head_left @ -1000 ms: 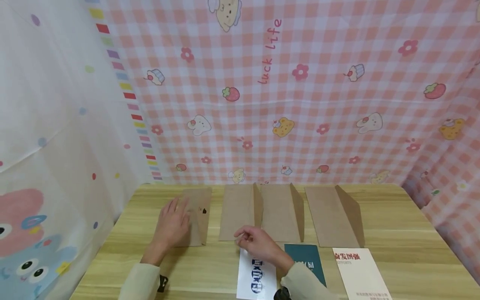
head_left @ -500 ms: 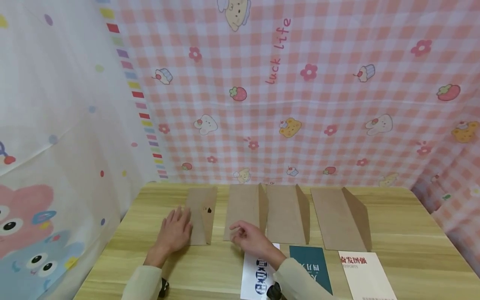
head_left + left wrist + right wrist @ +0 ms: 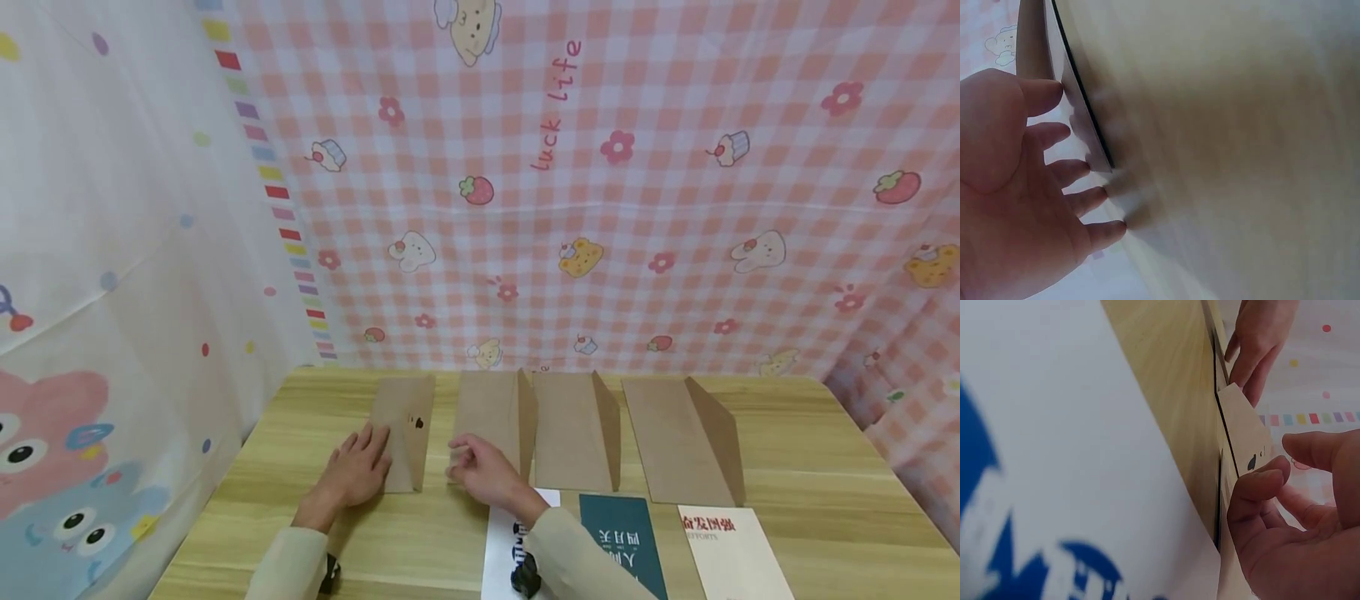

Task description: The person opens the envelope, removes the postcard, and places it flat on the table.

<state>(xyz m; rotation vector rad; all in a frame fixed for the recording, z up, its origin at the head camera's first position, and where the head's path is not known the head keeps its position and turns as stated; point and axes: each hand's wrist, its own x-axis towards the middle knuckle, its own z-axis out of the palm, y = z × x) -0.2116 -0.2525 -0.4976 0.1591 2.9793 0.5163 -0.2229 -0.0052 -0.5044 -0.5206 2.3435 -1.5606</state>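
My left hand [image 3: 352,471] lies at the left edge of a brown kraft envelope [image 3: 405,450] with its flap folded down and a small dark mark on it. In the left wrist view, the fingertips [image 3: 1079,172] are spread along that edge. My right hand [image 3: 487,471] hovers over the near-left corner of a second envelope [image 3: 483,404], whose flap stands up on its right side. Its fingers are loosely curled, with a gap to the thumb [image 3: 1310,447] and nothing held between. Below the right forearm sits a white card with blue print [image 3: 498,554], partly hidden.
Two more envelopes with raised flaps stand to the right, one in the middle [image 3: 566,429] and one farther right [image 3: 667,442]. Nearer lie a dark green card [image 3: 618,525] and a cream card with red characters [image 3: 738,554]. A checked cloth [image 3: 600,192] hangs behind the wooden table [image 3: 817,500].
My left hand has slid toward me along the leftmost envelope, uncovering more of it. My right hand has shifted left, to the second envelope's near corner. The head view has turned slightly left.
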